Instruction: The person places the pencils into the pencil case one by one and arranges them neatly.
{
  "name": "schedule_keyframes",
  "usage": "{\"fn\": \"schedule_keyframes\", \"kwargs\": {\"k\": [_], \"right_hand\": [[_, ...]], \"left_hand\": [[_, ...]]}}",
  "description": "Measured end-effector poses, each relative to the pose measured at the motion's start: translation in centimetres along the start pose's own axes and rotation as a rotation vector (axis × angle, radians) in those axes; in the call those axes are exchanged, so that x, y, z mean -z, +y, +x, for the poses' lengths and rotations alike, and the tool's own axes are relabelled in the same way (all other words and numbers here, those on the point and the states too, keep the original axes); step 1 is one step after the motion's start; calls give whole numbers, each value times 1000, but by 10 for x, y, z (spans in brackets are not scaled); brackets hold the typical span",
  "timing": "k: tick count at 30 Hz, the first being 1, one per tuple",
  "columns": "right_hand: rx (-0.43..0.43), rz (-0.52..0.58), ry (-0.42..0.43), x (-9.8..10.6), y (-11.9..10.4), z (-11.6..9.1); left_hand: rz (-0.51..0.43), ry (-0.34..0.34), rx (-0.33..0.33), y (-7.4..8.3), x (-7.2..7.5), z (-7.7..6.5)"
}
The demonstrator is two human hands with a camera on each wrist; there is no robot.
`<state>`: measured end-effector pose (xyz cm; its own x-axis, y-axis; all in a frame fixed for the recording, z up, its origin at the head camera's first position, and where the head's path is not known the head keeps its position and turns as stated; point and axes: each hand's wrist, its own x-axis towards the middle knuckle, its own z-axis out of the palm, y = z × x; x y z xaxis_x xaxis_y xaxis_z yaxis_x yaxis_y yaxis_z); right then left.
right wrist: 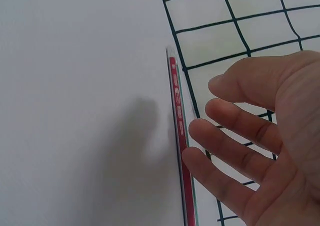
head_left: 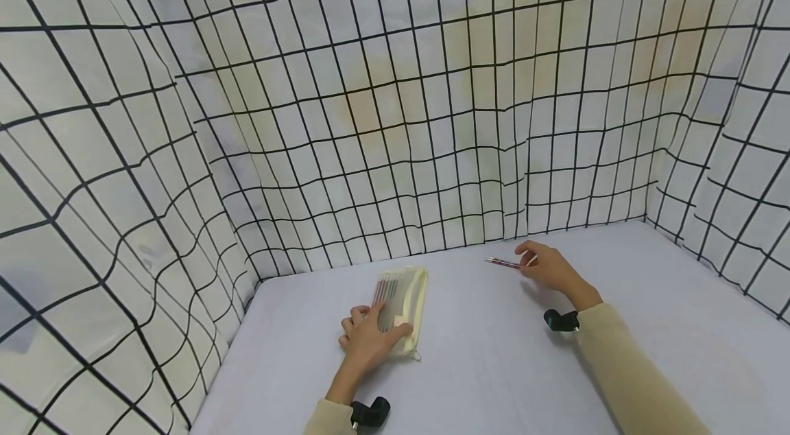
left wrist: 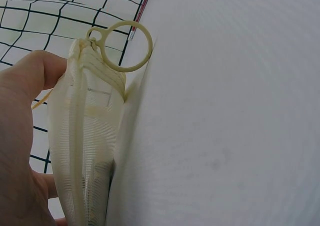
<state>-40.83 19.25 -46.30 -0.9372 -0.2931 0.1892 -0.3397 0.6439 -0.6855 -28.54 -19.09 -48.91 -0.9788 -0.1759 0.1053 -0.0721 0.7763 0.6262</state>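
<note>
A pale yellow mesh zip pouch (head_left: pixel 415 298) lies on the table, with several slim sticks like pencils showing through it. My left hand (head_left: pixel 368 339) grips its near part, thumb across the top and fingers by the left edge. The left wrist view shows the pouch side-on, a cream ring (left wrist: pixel 127 68) hanging from its zip. Farther right lie slim pencils (head_left: pixel 501 261), one red with pale lettering; how many is unclear. Beside them hovers my right hand (head_left: pixel 549 267), fingers loosely bent and spread, its fingertips close to the pencils and nothing in its grasp.
A white cloth covers the table (head_left: pixel 469 353). White sheets with a black grid (head_left: pixel 432 112) rise behind it and on both sides. Each wrist carries a dark camera mount, such as the right one (head_left: pixel 560 320).
</note>
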Motion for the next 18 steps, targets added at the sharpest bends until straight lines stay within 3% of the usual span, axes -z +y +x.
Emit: {"fn": "schedule_keyframes", "kwargs": {"k": [18], "right_hand": [[-69,-44,-20,10,12,-6]], "left_hand": [[-12,18,1,-7,-6,5]]}}
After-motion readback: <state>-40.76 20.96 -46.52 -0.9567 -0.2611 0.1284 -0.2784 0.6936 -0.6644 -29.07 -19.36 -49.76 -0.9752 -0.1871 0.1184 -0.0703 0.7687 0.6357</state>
